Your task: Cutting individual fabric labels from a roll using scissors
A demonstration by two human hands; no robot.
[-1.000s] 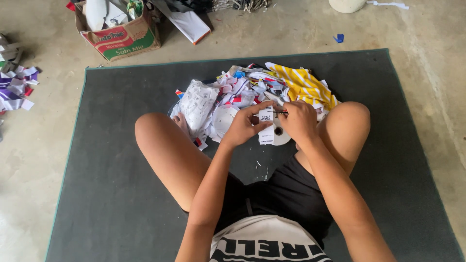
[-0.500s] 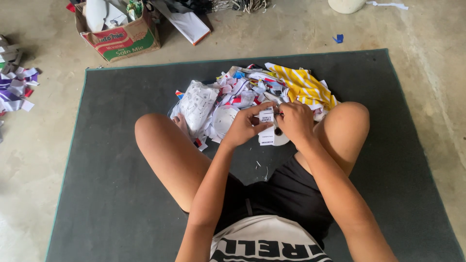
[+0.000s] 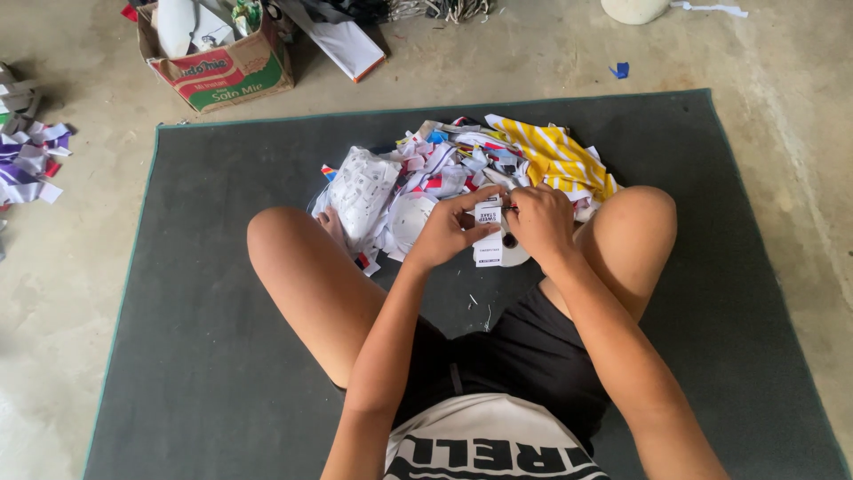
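you sit cross-legged on a dark grey mat point(image 3: 178, 356), both forearms reaching forward between your knees. your left hand point(image 3: 447, 233) is closed in a pinch on a small white printed label strip point(image 3: 488, 236), thumb on its front face near the upper edge. your right hand point(image 3: 540, 222) is curled shut at the strip's top right corner; whether it grips the strip itself or some small tool against it, i cannot tell, as the fingers hide the contact. the strip hangs upright between the two hands, just above the mat and in front of a pale round piece point(image 3: 515, 253) partly hidden behind it. judged from its look, the strip is very light, thin and limp, easily torn or creased, so hold it close to the top edge with fingertips on both faces and keep the pull gentle. just beyond the hands lies a heap of cut paper and wrapper scraps point(image 3: 426, 178), with a yellow-and-white striped piece point(image 3: 555, 156) on its right. farther off, on the concrete floor point(image 3: 782, 53), stands an open cardboard box point(image 3: 222, 67), and more scraps point(image 3: 31, 160) lie at the far left.
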